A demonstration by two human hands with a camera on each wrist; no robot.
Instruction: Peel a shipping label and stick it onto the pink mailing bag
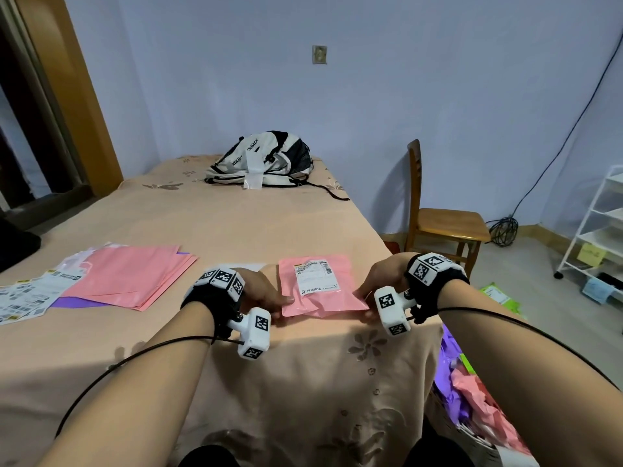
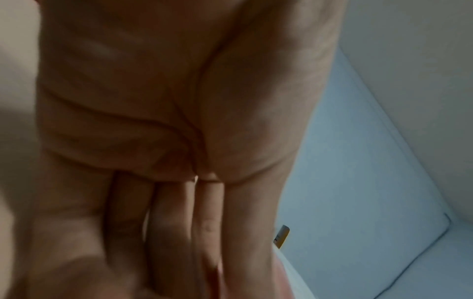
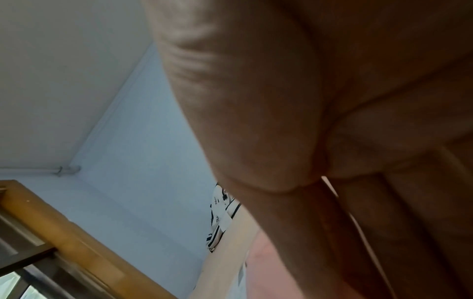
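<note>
A pink mailing bag [image 1: 340,293] lies on the bed near its right edge, with a white shipping label [image 1: 315,276] stuck flat on its upper left part. My left hand [image 1: 285,306] holds the bag's near left corner, thumb on top. My right hand [image 1: 364,303] pinches the near right corner in the same way. In the left wrist view the palm fills the picture and the fingers [image 2: 179,222] reach out nearly straight. In the right wrist view a strip of the pink bag [image 3: 261,263] shows beside the hand.
A stack of pink bags [image 1: 135,274] and sheets of labels [image 1: 30,294] lie at the left of the bed. A backpack [image 1: 263,160] sits at the far end. Right of the bed are a wooden chair [image 1: 445,224], a white shelf rack [image 1: 596,230] and a heap of pink and purple bags [image 1: 472,389].
</note>
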